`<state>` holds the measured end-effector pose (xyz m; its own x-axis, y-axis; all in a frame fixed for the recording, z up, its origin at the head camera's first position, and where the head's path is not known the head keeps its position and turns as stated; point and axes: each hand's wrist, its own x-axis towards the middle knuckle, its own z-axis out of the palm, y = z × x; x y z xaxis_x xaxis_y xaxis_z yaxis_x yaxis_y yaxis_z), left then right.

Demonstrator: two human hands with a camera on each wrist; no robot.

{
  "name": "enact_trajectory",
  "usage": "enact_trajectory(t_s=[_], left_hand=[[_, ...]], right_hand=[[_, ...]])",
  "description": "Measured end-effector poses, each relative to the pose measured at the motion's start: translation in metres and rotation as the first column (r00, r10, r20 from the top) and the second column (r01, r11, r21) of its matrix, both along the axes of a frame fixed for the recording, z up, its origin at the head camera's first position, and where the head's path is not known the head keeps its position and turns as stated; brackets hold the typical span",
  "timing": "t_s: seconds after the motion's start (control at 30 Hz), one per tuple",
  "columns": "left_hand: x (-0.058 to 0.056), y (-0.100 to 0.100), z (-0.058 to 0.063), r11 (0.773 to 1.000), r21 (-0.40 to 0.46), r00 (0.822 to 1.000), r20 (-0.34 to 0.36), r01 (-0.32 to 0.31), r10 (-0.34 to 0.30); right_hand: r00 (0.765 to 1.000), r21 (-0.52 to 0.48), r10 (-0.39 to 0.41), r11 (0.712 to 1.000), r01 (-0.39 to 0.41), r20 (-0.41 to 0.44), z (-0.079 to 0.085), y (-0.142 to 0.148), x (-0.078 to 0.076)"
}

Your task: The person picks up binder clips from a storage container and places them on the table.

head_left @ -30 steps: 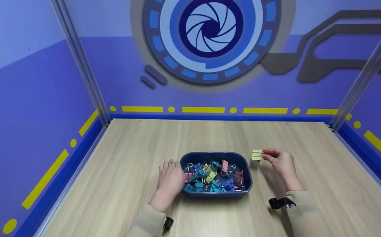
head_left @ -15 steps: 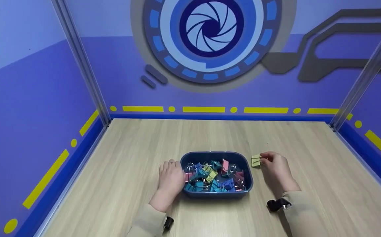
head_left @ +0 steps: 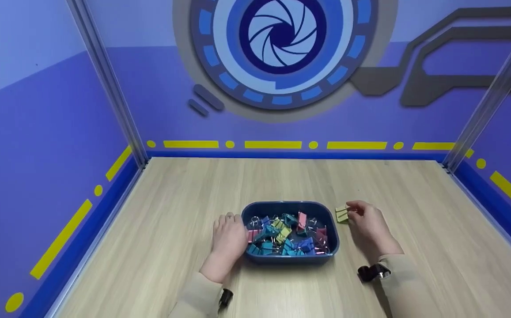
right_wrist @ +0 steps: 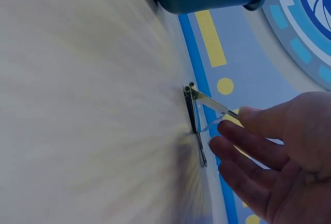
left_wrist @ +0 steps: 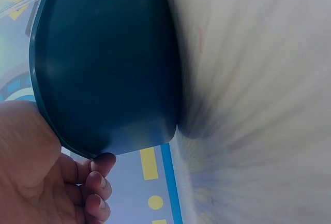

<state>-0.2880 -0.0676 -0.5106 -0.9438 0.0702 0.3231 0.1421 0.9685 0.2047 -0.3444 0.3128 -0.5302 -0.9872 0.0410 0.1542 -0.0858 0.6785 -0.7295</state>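
Observation:
A dark blue plastic box (head_left: 288, 260) stands on the table, filled with binder clips in teal, yellow, pink, red and blue. My left hand (head_left: 229, 236) is at its left side. In the left wrist view its bent fingers (left_wrist: 98, 182) curl at the box's rim, and the thumb tip is hidden. Right of the box, my right hand (head_left: 370, 223) pinches the wire handle of a yellow binder clip (head_left: 342, 215) between thumb and index finger. In the right wrist view the clip (right_wrist: 199, 107) stands against the tabletop, its other handle lying down, and the remaining fingers are loosely bent.
The wooden table (head_left: 184, 190) is bounded by a blue back wall (head_left: 149, 97) and side walls, with metal posts (head_left: 109, 84) at the corners. A black wrist camera (head_left: 370, 273) sits on the right sleeve.
My right hand has brought the yellow clip down to the table and slightly left, and the clip has turned a little. The left hand and box stay in place.

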Motion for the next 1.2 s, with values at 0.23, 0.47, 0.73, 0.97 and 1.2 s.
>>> enact_trajectory(t_s=[0.23, 0.47, 0.73, 0.97, 1.2], left_hand=[[0.0, 0.0, 0.0, 1.0, 0.002, 1.0, -0.028, 0.006, -0.006], [0.0, 0.0, 0.0, 1.0, 0.001, 1.0, -0.013, 0.008, -0.007], [-0.001, -0.002, -0.002, 1.0, 0.006, 0.998, -0.063, 0.02, -0.019], [0.0, -0.001, -0.001, 1.0, 0.011, 1.0, -0.025, 0.014, -0.014], [0.001, 0.0, 0.0, 1.0, 0.019, 1.0, -0.024, 0.01, -0.009]], right_hand=[[1.0, -0.003, 0.001, 1.0, -0.001, -0.026, 0.007, 0.003, 0.002], [0.971, 0.042, -0.029, 0.998, 0.04, -0.238, 0.023, -0.003, 0.006], [0.951, 0.017, 0.052, 0.999, -0.049, -0.304, 0.042, -0.026, 0.016], [0.967, 0.081, 0.223, 0.973, -0.214, -0.125, 0.059, -0.048, 0.031], [0.892, 0.175, 0.45, 0.882, -0.437, -0.042, 0.065, -0.067, 0.044]])
